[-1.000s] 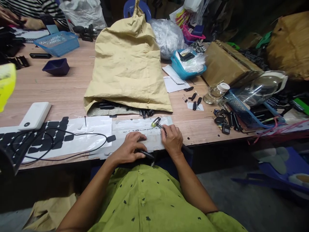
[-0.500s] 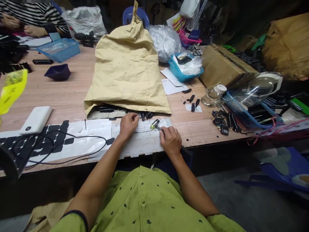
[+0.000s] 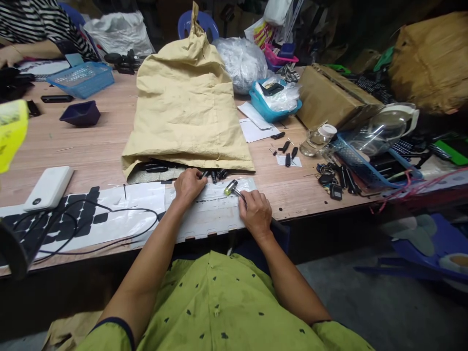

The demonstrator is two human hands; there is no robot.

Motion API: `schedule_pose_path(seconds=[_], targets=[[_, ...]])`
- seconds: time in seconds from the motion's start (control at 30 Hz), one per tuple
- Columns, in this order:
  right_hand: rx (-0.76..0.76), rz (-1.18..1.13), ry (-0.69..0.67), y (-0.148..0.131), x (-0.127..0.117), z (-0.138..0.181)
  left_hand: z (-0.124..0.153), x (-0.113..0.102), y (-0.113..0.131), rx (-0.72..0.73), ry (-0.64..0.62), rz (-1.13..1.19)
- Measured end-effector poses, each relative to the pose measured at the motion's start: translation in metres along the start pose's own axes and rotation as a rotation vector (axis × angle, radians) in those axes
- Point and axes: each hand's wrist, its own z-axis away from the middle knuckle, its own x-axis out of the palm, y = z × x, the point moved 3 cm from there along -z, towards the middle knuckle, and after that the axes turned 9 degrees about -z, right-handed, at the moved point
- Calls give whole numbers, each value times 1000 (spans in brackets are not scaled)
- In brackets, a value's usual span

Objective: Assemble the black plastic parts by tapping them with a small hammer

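Observation:
My left hand reaches to the mouth of a tan cloth sack, fingers curled on a small black part among several black parts spilling from the sack. My right hand is closed on the handle of a small hammer with a yellow-green head, resting on a white plastic sheet at the table's near edge.
A white power bank, a black cable and a sheet of black squares lie left. Blue baskets, a cardboard box, a bottle and black key fobs crowd the rest. Another person's striped sleeve shows far left.
My left hand left the table's near edge and moved forward to the black parts at the sack's mouth. My right hand stayed put with the hammer.

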Motion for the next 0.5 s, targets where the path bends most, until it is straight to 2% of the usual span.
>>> schedule_pose_path(seconds=[0.23,0.37,0.5], targets=[[-16,25,12,0,-1,-1,30,10,-23,261,28,146],[-34,50,24,-1,-2,-1,46,21,-24,421,-9,210],[-35,54,16,1,-3,-1,53,28,-23,477,39,178]])
